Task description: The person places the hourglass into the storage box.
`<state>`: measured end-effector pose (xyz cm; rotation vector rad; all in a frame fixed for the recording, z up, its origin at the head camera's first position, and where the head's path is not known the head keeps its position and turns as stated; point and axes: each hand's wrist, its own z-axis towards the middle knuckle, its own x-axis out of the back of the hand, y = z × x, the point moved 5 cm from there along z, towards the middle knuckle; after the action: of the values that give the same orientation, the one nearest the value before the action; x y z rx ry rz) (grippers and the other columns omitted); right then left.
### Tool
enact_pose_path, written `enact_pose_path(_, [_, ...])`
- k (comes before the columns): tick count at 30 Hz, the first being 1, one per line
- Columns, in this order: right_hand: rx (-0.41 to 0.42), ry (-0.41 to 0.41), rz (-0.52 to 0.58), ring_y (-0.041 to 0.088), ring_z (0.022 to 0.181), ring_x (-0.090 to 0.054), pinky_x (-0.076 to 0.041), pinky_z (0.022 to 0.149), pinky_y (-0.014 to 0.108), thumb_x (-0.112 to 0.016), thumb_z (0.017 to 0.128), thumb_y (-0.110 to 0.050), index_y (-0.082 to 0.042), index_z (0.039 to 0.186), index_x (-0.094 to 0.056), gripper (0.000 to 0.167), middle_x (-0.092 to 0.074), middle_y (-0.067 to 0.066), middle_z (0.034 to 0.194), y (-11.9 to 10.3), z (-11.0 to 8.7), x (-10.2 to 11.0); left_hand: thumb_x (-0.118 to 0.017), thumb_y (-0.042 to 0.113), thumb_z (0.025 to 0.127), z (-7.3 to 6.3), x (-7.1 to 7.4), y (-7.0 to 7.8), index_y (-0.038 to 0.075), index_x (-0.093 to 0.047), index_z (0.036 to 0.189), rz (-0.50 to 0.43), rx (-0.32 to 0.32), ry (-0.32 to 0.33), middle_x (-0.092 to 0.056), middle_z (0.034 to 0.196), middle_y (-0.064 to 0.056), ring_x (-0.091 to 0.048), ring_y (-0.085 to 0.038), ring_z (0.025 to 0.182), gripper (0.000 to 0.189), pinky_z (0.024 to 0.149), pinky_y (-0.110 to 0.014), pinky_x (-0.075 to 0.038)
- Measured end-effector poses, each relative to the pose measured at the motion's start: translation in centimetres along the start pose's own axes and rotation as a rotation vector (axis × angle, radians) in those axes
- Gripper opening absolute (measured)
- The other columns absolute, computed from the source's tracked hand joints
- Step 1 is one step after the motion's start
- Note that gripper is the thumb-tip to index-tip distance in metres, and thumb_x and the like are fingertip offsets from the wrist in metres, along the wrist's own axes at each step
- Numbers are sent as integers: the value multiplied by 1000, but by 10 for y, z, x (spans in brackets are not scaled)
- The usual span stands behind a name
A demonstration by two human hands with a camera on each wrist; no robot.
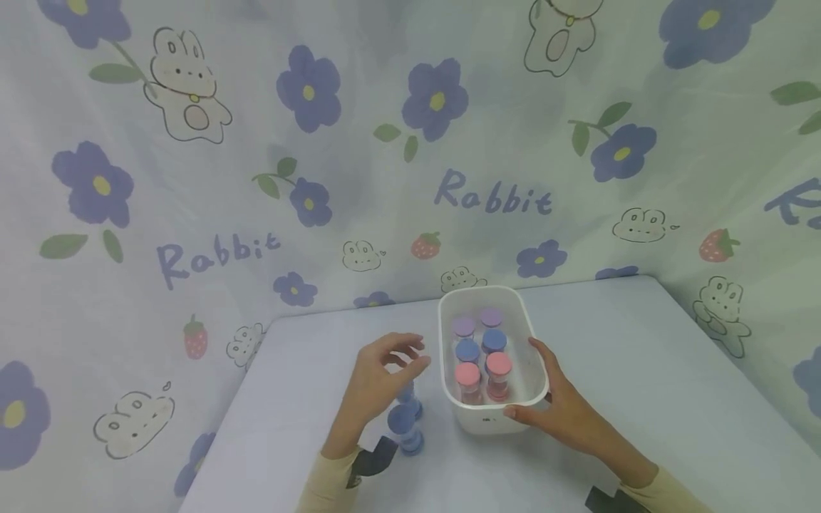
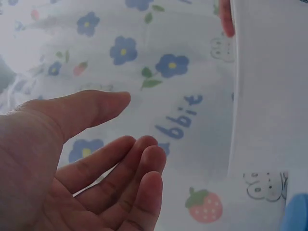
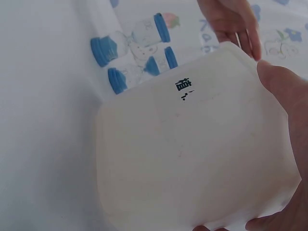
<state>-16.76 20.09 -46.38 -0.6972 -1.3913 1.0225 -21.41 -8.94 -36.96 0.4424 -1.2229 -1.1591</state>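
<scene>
A white plastic bin [image 1: 490,422] stands tilted on the table, and my right hand [image 1: 571,413] grips its near right corner, thumb at the front rim and fingers along the right side. Inside are several sand timers with purple, blue and pink caps, including a pink-capped timer [image 1: 498,365]. Left of the bin, my left hand [image 1: 383,370] hovers with fingers loosely bent, holding nothing, as the left wrist view [image 2: 96,159] also shows. Two blue-capped sand timers [image 1: 403,419] stand on the table just below and beside that hand, partly hidden by it in the head view.
The table [image 1: 628,342] has a pale cover. A curtain [image 1: 359,157] printed with flowers and rabbits hangs behind it and down both sides. Dark straps [image 1: 375,456] sit on the wrists.
</scene>
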Motion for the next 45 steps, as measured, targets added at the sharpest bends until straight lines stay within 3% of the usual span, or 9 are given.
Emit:
enact_pose_path(6, [11,3,1,49,140,-48,-51,106,67,-86,83,-35,-22,165,-5,116,-31,26,163,-1,0,0,-81,13,89,-28,32,-17,14,-71,122,28,-46,103,-76,111,-9,-71,-21,99,34,84,-30,-63])
enact_pose_path(10, [11,5,2,49,139,-49,-51,106,66,-87,82,-35,-23,165,-5,117,-32,26,162,-1,0,1,-84,15,87,-47,35,-38,16,-70,124,32,23,116,-75,113,-5,-70,-18,100,40,84,-28,-62])
enact_pose_path(14, [18,10,4,49,138,-49,-51,106,66,-87,82,-35,-23,164,-6,116,-33,26,162,-2,0,1,-88,23,83,-60,32,-54,22,-69,125,48,132,144,-75,114,5,-69,-12,101,46,85,-24,-61])
enact_pose_path(18, [23,8,18,49,139,-48,-51,105,67,-87,82,-33,-22,164,-6,116,-32,27,162,-2,0,0,-90,27,79,-70,25,-64,24,-68,127,59,188,143,-74,117,6,-68,-12,103,53,86,-24,-60])
enact_pose_path(24, [28,-2,27,50,140,-47,-50,105,69,-87,82,-33,-20,164,-6,115,-31,27,163,-2,0,-1,-91,25,78,-83,11,-73,19,-67,129,44,202,117,-73,120,4,-67,-15,106,56,86,-25,-59])
enact_pose_path(30, [34,-4,34,48,139,-47,-49,105,70,-86,83,-33,-19,164,-7,114,-31,25,163,-3,0,1,-91,25,77,-88,2,-77,21,-68,127,19,236,108,-74,117,4,-68,-18,106,56,86,-27,-60])
enact_pose_path(37, [22,-8,34,49,139,-47,-50,105,69,-87,83,-33,-19,164,-7,115,-30,25,164,-2,0,0,-92,24,75,-91,-4,-76,15,-72,121,11,279,71,-75,114,7,-64,-2,103,51,86,-26,-61])
enact_pose_path(45, [19,1,18,49,139,-47,-51,105,69,-87,82,-36,-19,164,-7,115,-31,25,163,1,2,0,-93,21,73,-97,-8,-83,15,-73,119,-88,350,42,-75,116,3,-68,-4,104,51,91,-20,-60])
